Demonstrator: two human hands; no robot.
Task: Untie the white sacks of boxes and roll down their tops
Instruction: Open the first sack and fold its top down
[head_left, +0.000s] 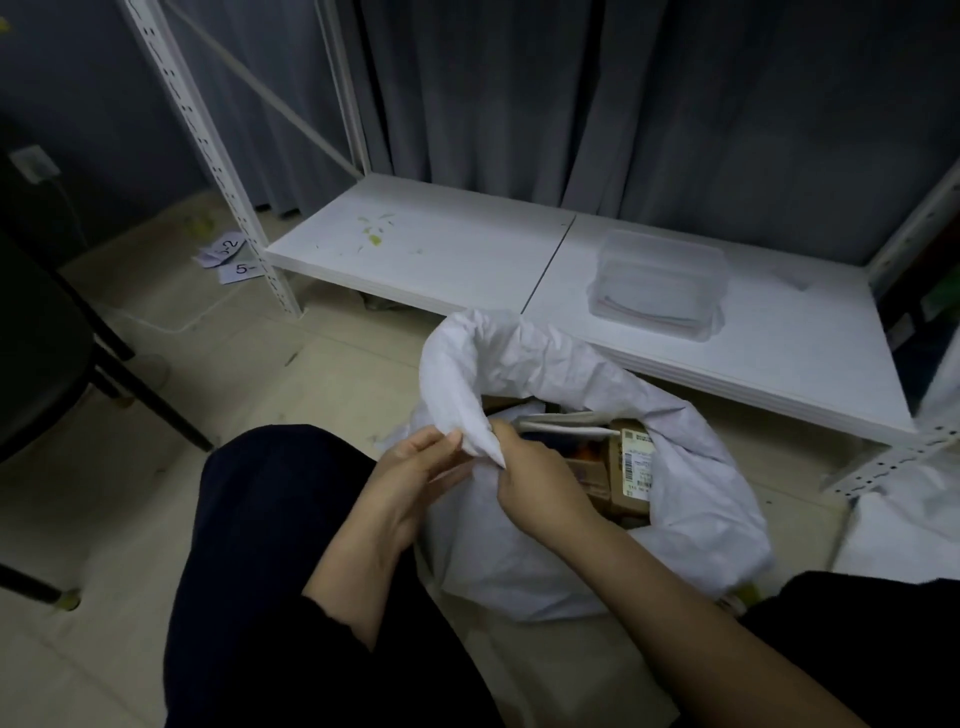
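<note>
two hands met at the near rim of a white sack (691, 499) that stood on the floor between the person's knees, in front of a low white shelf (441, 254). the left hand (415, 478) and the right hand (540, 478) each pinched the same fold of the sack's rim, fingers curled around the fabric. the sack's mouth gaped open, showing cardboard boxes (631, 467) inside, one with a barcode label. a clear plastic container (660, 283) sat on the shelf. paper slips (228, 257) with numbers lay on the floor to the left.
</note>
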